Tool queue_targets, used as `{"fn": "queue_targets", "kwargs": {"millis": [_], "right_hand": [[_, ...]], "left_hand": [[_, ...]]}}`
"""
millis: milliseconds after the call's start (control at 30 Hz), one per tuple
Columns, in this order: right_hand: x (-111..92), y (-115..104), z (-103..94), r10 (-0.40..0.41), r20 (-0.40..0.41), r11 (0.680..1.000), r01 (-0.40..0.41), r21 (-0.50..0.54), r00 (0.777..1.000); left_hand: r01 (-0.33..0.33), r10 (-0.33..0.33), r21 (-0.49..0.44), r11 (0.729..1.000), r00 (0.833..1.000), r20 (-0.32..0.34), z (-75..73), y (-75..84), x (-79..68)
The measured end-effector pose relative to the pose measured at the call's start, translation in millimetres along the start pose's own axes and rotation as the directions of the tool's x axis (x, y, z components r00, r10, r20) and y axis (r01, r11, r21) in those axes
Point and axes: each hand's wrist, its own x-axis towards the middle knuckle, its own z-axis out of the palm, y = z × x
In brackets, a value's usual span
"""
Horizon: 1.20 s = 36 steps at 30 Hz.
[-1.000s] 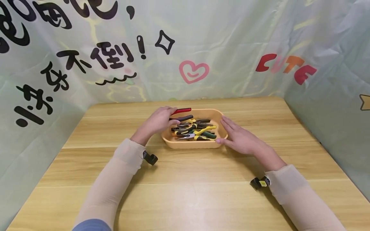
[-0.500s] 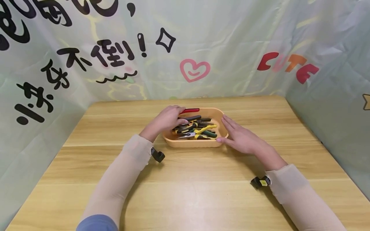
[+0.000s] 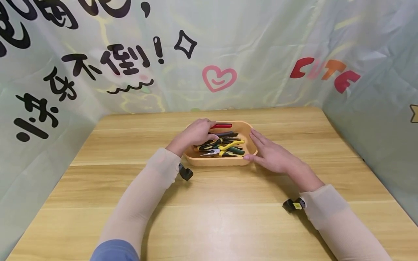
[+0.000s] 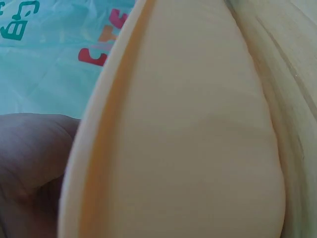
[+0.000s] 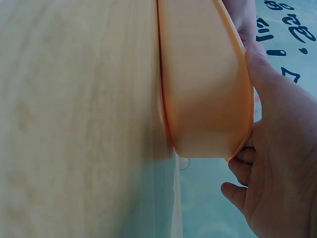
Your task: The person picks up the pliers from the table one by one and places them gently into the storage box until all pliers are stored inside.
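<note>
An orange plastic basket [image 3: 218,162] holds several pliers with yellow, black, green and red handles. My left hand [image 3: 196,132] reaches over its left end and grips pliers with a red handle [image 3: 222,125]; the jaws are hidden under the hand. A dark handle [image 3: 227,134] sticks out beside the thumb. My right hand [image 3: 272,156] holds the basket's right end, thumb at the front rim and fingers along the end. In the right wrist view, the fingertips bend against the basket's corner. The basket's outer wall [image 4: 188,124] fills the left wrist view and hides most of the left hand.
The basket stands on a wooden table [image 3: 215,217], towards its back edge. A pale printed cloth [image 3: 261,79] hangs behind the table and along both sides. Each wrist wears a small black camera [image 3: 185,172].
My left hand has moved to the right over the basket, and the red handle and dark handle have shifted right with it. My right hand has stayed on the basket's right end.
</note>
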Motion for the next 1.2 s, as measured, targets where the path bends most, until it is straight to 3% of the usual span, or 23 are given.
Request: {"fn": "queue_targets", "kwargs": {"millis": [200,433,600,933,1200], "right_hand": [[0.0,-0.4,0.3,-0.011,-0.005,1.0,0.011,-0.004,1.0],[-0.9,-1.1,1.9,-0.012,-0.003,1.0,0.012,-0.003,1.0],[-0.7,-1.2,2.1,-0.017,-0.005,1.0,0.017,-0.001,1.0],[-0.3,-1.7,0.8,-0.018,0.0,1.0,0.018,0.002,1.0],[-0.9,0.4,1.0,-0.017,-0.013,1.0,0.017,0.006,1.0]], "left_hand": [[-0.005,0.005,-0.006,1.0,1.0,0.026,4.5,5.8,3.2],[-0.053,0.054,-0.037,0.998,0.998,0.04,9.3,15.5,9.1],[-0.045,0.049,-0.073,0.996,0.997,0.061,12.0,19.9,10.3],[-0.002,0.002,-0.147,0.989,1.0,-0.001,9.0,13.3,1.4],[-0.029,0.022,-0.151,0.988,0.999,-0.049,8.1,1.8,-11.5]]}}
